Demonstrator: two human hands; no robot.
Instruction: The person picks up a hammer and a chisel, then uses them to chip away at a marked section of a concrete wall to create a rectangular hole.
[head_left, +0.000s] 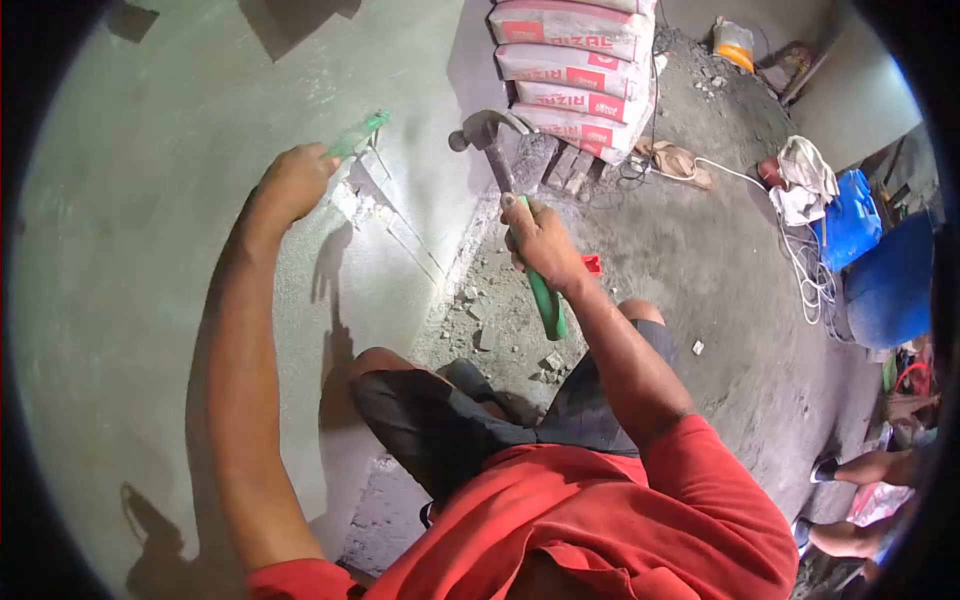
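1. One grey wall is filling the 9 o'clock side; one grey floor is spreading from 1 to 5 o'clock.
2. A stack of bags is standing at 1 o'clock, at least five bags showing.
3. One blue drum is standing at 3 o'clock, with one blue jug sitting just above it.
4. One claw hammer is pointing head-up towards 12 o'clock, near the centre; the right hand is clamping round its green handle.
5. One broken patch is showing between 10 and 11 o'clock, at least two scored lines running beside it. Chipping out this wall seems to be the step in hand; another blow would be calling for a steadied tool and a lined-up hammer face.
6. One green tool, probably a chisel, is slanting at 11 o'clock, the left hand closing around its lower end; contact with the wall is staying unclear.
7. One red piece is lying towards 2 o'clock; rubble is scattering uncountably nearby.
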